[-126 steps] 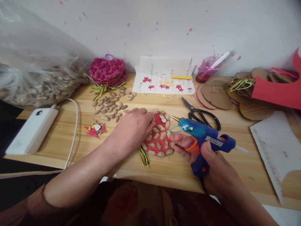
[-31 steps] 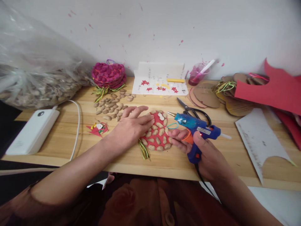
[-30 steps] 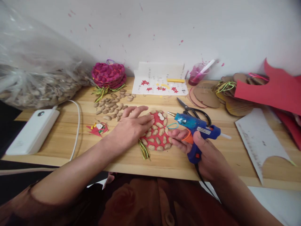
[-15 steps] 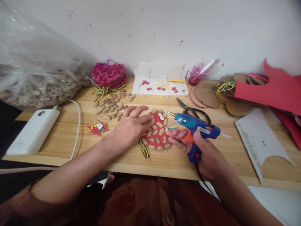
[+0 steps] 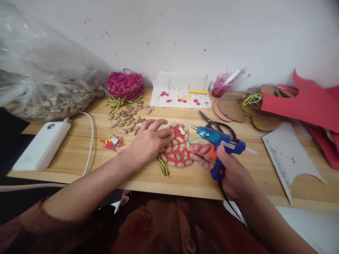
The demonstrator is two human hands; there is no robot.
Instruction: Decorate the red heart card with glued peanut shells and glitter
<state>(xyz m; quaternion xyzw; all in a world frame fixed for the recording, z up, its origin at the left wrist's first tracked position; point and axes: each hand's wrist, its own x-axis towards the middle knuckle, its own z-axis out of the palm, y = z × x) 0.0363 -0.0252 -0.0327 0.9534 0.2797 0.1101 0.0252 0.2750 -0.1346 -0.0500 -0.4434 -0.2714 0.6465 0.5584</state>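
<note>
My left hand (image 5: 149,139) lies flat, fingers stretched out, on the left part of a red disc (image 5: 178,146) covered with peanut shells, in the middle of the wooden table (image 5: 185,176). Green and yellow strings (image 5: 162,166) stick out from under the disc's lower left. My right hand (image 5: 225,167) is closed round a blue glue gun (image 5: 218,144) with an orange trigger. The gun's metal nozzle points left, close to the disc's upper right edge. A small teal loop (image 5: 194,140) lies by the disc, under the nozzle.
Loose peanut shells (image 5: 127,118) lie behind my left hand, a pink shell-covered stack (image 5: 125,84) beyond them. Black scissors (image 5: 218,124), a sheet with red stars (image 5: 181,95), a pink cup (image 5: 221,84), cardboard discs (image 5: 233,107), red paper (image 5: 304,104), a white box (image 5: 41,144) and a big plastic bag (image 5: 45,88) surround the spot.
Over four seconds my left hand's fingers have spread flat on the disc. In the last second both hands and the glue gun have stayed put; only the view shifted slightly.
</note>
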